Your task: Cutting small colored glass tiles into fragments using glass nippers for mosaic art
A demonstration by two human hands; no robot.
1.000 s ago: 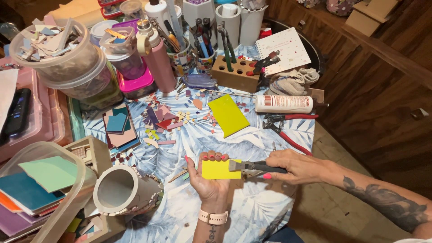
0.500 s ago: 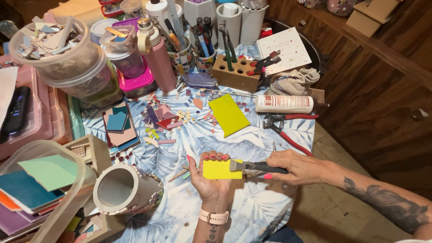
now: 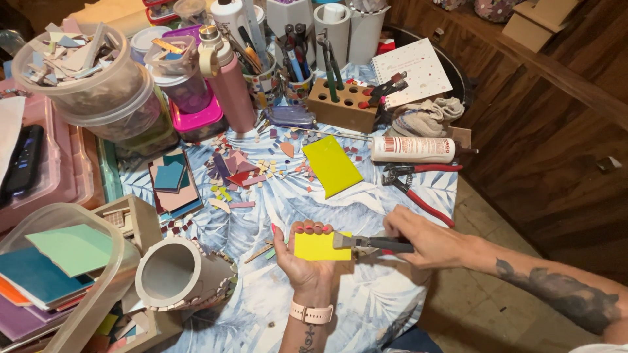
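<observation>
From the head camera, the left hand (image 3: 304, 258) lies palm up near the front edge of the table (image 3: 366, 202), its fingers curled over the top edge of a small yellow tile (image 3: 319, 246), grasping it flat against the palm. The right hand (image 3: 428, 243) is clenched around the dark handles of a pair of nippers (image 3: 369, 242), whose head meets the tile's right edge. A second, larger yellow tile (image 3: 331, 165) lies flat near the middle of the table, well apart from the hands. Red-handled pliers (image 3: 415, 186) rest toward the right edge, just below a white glue bottle (image 3: 412, 149) lying on its side. A white cylindrical pot (image 3: 176, 273), tipped over with small tiles along its rim, sits at the front left corner. A wooden tool block (image 3: 343, 104) and a pink bottle (image 3: 230, 85) stand toward the back edge. Loose coloured tile chips (image 3: 245, 176) are scattered left of centre.
</observation>
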